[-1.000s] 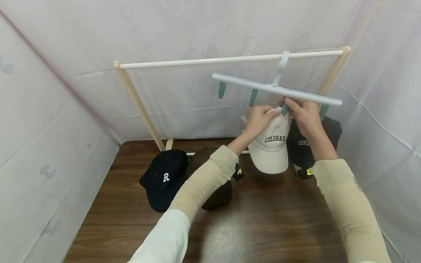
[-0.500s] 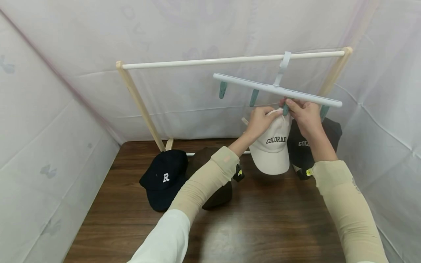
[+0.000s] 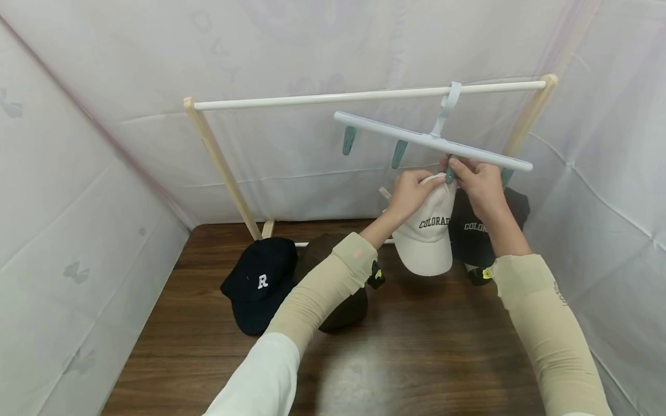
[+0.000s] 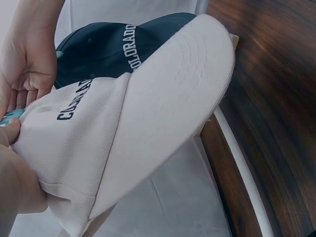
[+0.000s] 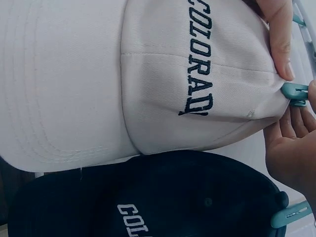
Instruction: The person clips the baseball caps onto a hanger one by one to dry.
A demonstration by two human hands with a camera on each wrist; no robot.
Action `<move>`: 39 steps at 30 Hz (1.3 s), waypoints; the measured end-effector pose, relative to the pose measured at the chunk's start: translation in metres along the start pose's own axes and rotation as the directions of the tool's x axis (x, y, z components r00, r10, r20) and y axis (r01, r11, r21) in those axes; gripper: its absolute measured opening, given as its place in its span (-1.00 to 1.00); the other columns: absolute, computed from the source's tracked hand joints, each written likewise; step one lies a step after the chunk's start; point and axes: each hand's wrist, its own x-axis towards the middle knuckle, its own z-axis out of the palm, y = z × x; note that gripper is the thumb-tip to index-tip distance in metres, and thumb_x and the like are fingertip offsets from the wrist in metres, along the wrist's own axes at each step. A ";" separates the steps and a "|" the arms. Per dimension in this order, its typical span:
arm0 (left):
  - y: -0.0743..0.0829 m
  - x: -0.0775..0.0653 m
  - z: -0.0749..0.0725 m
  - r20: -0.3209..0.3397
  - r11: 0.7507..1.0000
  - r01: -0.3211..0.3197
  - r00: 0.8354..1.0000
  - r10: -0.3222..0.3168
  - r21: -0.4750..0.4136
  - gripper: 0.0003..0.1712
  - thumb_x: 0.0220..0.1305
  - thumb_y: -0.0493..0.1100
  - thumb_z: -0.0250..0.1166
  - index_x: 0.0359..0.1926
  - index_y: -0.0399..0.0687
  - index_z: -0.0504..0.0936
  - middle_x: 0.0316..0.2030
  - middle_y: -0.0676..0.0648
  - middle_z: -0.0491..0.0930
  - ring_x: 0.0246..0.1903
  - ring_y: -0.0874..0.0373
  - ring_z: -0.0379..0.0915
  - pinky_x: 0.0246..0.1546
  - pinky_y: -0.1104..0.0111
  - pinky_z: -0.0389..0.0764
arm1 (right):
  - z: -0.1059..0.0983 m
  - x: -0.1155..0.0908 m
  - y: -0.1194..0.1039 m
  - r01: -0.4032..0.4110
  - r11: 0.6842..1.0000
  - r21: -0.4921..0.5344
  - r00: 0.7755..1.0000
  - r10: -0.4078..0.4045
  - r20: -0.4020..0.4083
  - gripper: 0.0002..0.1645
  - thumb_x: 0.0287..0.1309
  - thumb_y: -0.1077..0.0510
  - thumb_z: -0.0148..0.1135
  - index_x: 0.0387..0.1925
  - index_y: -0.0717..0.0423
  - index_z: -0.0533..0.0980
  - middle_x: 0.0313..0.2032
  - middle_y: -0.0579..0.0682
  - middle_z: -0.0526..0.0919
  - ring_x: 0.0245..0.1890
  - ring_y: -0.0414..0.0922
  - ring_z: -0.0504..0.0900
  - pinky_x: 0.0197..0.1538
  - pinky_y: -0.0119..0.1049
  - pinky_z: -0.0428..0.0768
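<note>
A cream baseball cap (image 3: 424, 245) with COLORADO-style lettering hangs brim down under the light blue hanger (image 3: 385, 126). My left hand (image 3: 409, 193) pinches the top of its crown. With thumb and fingers, my right hand (image 3: 481, 182) holds a teal clip (image 5: 295, 92), whose jaws sit on the crown's top edge in the right wrist view. Right beside it, a black cap (image 4: 106, 52) with similar white lettering hangs from another teal clip (image 5: 291, 214). Some right fingers are hidden behind the clip and hanger.
The hanger hooks over the rack's white rail (image 3: 312, 99). Two more clips, one a teal clip (image 3: 349, 140), hang from its left half. A navy cap (image 3: 262, 289) with an R and a dark brown cap (image 3: 343, 312) lie on the wooden table (image 3: 406, 370).
The hanger has swung slightly, its right end shifting left together with the black cap. Both hands keep their hold on the cream cap and clip, moving only a little left.
</note>
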 end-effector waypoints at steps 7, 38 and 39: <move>-0.002 0.000 -0.001 0.012 0.999 -0.016 1.000 0.016 0.033 -0.69 0.41 0.03 0.33 -0.19 -0.12 0.80 -0.32 0.02 0.76 -0.49 0.31 0.46 -0.44 0.53 0.42 | 0.001 0.000 0.001 -0.037 0.998 -0.049 0.999 0.036 -0.012 -0.38 0.30 0.03 0.36 0.28 0.26 0.49 0.04 0.02 0.71 -0.02 -0.20 0.73 0.10 -0.45 0.58; -0.037 -0.022 -0.020 0.098 0.992 -0.067 0.994 0.056 0.108 -0.66 0.50 -0.05 0.23 0.15 -0.11 0.60 -0.08 -0.07 0.71 -0.26 0.23 0.59 -0.27 0.48 0.54 | 0.006 -0.008 0.017 -0.060 0.970 -0.237 0.997 0.049 -0.056 -0.35 0.40 -0.04 0.26 0.36 0.21 0.43 0.30 0.11 0.52 0.30 -0.10 0.49 0.36 -0.27 0.41; -0.039 -0.023 -0.021 0.095 0.992 -0.063 0.994 0.052 0.112 -0.64 0.50 -0.04 0.23 0.17 -0.11 0.60 -0.06 -0.07 0.71 -0.24 0.23 0.60 -0.25 0.48 0.54 | 0.005 -0.008 0.019 -0.058 0.971 -0.230 0.998 0.047 -0.051 -0.36 0.40 -0.03 0.26 0.35 0.25 0.44 0.27 0.10 0.55 0.28 -0.12 0.52 0.33 -0.29 0.43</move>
